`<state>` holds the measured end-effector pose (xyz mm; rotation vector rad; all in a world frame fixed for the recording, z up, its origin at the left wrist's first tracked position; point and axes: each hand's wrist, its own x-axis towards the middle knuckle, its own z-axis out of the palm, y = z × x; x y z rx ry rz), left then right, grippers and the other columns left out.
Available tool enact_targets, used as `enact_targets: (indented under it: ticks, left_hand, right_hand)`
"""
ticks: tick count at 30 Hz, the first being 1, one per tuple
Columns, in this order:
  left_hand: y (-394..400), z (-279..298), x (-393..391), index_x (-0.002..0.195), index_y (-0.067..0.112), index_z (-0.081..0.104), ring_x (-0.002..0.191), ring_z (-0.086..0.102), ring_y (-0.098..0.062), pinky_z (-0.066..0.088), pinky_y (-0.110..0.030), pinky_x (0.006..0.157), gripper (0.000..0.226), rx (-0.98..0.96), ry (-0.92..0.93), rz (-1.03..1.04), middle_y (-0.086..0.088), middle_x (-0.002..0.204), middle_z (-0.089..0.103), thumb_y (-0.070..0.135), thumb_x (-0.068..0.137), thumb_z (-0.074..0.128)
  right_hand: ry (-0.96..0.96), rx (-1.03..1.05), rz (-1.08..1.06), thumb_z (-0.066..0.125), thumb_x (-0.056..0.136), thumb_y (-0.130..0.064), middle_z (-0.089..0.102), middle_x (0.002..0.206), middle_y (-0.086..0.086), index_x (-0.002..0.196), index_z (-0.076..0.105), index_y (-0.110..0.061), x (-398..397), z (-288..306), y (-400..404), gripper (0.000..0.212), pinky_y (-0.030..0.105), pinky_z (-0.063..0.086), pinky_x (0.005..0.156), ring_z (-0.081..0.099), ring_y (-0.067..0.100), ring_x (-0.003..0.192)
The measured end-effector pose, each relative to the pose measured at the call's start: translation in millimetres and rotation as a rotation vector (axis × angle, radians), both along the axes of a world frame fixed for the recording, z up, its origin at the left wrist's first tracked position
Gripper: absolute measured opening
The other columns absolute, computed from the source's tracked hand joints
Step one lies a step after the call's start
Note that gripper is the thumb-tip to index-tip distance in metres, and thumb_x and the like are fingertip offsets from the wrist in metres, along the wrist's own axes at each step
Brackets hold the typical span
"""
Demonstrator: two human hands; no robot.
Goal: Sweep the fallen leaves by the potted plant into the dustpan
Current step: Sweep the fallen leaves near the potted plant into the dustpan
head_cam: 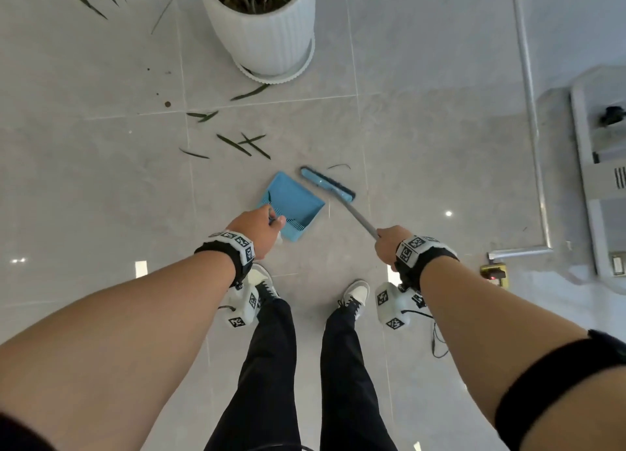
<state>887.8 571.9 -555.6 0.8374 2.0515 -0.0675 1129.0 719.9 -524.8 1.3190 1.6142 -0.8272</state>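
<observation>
A blue dustpan (294,200) rests on the grey tiled floor, and my left hand (255,228) grips its handle at the near end. One dark leaf lies inside the pan near its left wall. My right hand (389,245) is closed around the grey handle of a blue broom (327,183), whose head sits on the floor just right of the pan's mouth. Several narrow green leaves (242,144) lie scattered beyond the pan, toward the white ribbed plant pot (267,33). A thin curled leaf (338,166) lies just beyond the broom head.
My two feet in white shoes (354,296) stand just behind the dustpan. A metal pipe (531,111) runs along the floor at the right, beside a grey machine (596,179). Small brown specks (167,104) dot the tiles left of the leaves.
</observation>
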Motion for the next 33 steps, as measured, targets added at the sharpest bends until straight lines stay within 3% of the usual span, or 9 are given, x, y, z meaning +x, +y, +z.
enact_targets:
  ticks: [3,8,14,19,24,26,28,31,33]
  left_hand:
    - [0.4,1.0,-1.0,0.099,0.025,0.05,0.074,0.062,-0.023,0.047,-0.034,0.069,0.03,0.025,0.044,-0.034,-0.001,0.084,0.065,0.053,0.098,0.041]
    - [8.7,1.3,2.6,0.106,0.022,0.052,0.081,0.062,-0.023,0.05,-0.037,0.076,0.034,0.007,-0.025,-0.021,-0.002,0.092,0.066,0.054,0.099,0.041]
    - [15.9,2.3,14.9,0.109,0.022,0.05,0.08,0.061,-0.021,0.048,-0.036,0.072,0.034,-0.003,-0.038,-0.06,0.0,0.089,0.063,0.053,0.1,0.039]
    - [16.8,5.7,23.1,0.111,0.02,0.049,0.082,0.06,-0.023,0.044,-0.034,0.071,0.034,0.007,-0.029,-0.056,-0.001,0.091,0.062,0.05,0.102,0.039]
    - [15.7,5.3,21.0,0.114,0.019,0.05,0.085,0.061,-0.023,0.048,-0.036,0.075,0.035,0.015,-0.034,-0.042,-0.001,0.094,0.064,0.05,0.102,0.039]
    - [14.6,5.0,18.5,0.115,0.018,0.052,0.088,0.063,-0.024,0.051,-0.039,0.08,0.037,0.016,-0.033,-0.041,-0.004,0.098,0.066,0.05,0.101,0.04]
    - [13.3,4.8,16.0,0.116,0.017,0.052,0.092,0.063,-0.026,0.051,-0.04,0.083,0.038,0.004,-0.037,-0.036,-0.006,0.102,0.067,0.05,0.101,0.041]
    - [11.4,5.5,13.0,0.116,0.017,0.053,0.095,0.064,-0.028,0.049,-0.04,0.083,0.038,-0.008,-0.033,-0.022,-0.007,0.105,0.067,0.05,0.101,0.041]
    - [11.4,7.8,10.5,0.116,0.018,0.053,0.093,0.064,-0.027,0.049,-0.039,0.081,0.038,-0.012,-0.021,-0.027,-0.007,0.104,0.067,0.05,0.101,0.041]
  right_hand:
    - [-0.002,-0.003,-0.008,0.045,0.095,-0.014,0.058,0.08,0.0,0.118,0.055,-0.009,-1.3,14.4,0.6,0.025,0.024,0.045,0.048,0.054,0.013,0.056]
    - [0.052,0.066,-0.031,0.047,0.094,-0.01,0.059,0.092,0.001,0.121,0.052,-0.008,4.7,29.9,9.9,0.027,0.026,0.05,0.064,0.054,0.017,0.067]
    - [0.081,0.067,-0.061,0.04,0.092,-0.02,0.057,0.08,0.0,0.105,0.055,-0.017,-12.8,6.5,-6.3,0.02,0.029,0.049,0.054,0.058,0.016,0.065]
    - [0.034,-0.068,0.007,0.046,0.096,-0.015,0.054,0.079,-0.001,0.116,0.057,-0.01,-13.7,16.5,-4.6,0.023,0.023,0.041,0.042,0.047,0.01,0.058]
    - [0.042,-0.045,-0.171,0.048,0.095,-0.014,0.061,0.086,0.004,0.122,0.058,-0.007,-2.7,31.7,22.2,0.029,0.021,0.041,0.04,0.05,0.012,0.056]
    - [0.083,-0.001,-0.08,0.044,0.096,-0.015,0.061,0.091,0.005,0.125,0.056,-0.01,2.5,22.2,16.5,0.033,0.022,0.041,0.043,0.052,0.015,0.064]
    - [0.061,0.036,-0.039,0.04,0.095,-0.016,0.056,0.081,0.0,0.119,0.058,-0.013,-0.5,10.9,5.5,0.03,0.025,0.042,0.049,0.054,0.015,0.062]
    - [0.065,0.03,-0.034,0.039,0.096,-0.019,0.057,0.081,0.0,0.116,0.058,-0.013,-4.0,-1.1,-9.7,0.028,0.03,0.054,0.063,0.057,0.016,0.064]
    - [0.069,-0.011,-0.137,0.041,0.097,-0.018,0.059,0.088,0.002,0.12,0.057,-0.011,-3.9,0.1,-11.0,0.029,0.024,0.054,0.057,0.055,0.014,0.064]
